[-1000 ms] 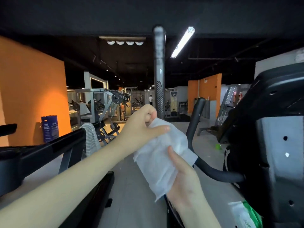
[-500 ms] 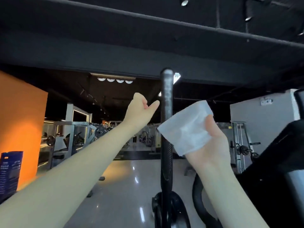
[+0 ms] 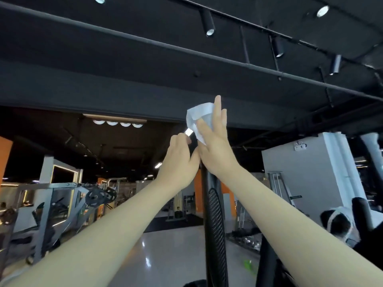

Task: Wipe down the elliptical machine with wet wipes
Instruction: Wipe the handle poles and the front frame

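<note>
The elliptical's tall black handle bar (image 3: pixel 213 214) rises in the middle of the view, ribbed along its lower grip. Its top end is hidden under a white wet wipe (image 3: pixel 198 117). My right hand (image 3: pixel 214 141) presses the wipe against the bar's top with straight fingers pointing up. My left hand (image 3: pixel 180 158) is raised beside it on the left, its fingertips pinching a corner of the wipe.
Black parts of the elliptical (image 3: pixel 364 228) fill the lower right. Weight machines (image 3: pixel 62 204) stand across the shiny floor at left and behind. A white wall (image 3: pixel 306 168) is at right. A black ceiling beam with spotlights runs overhead.
Both hands have risen to the top of the bar. The wipe now covers the bar's end, and my left hand has come in to take its corner. The view has tilted upward.
</note>
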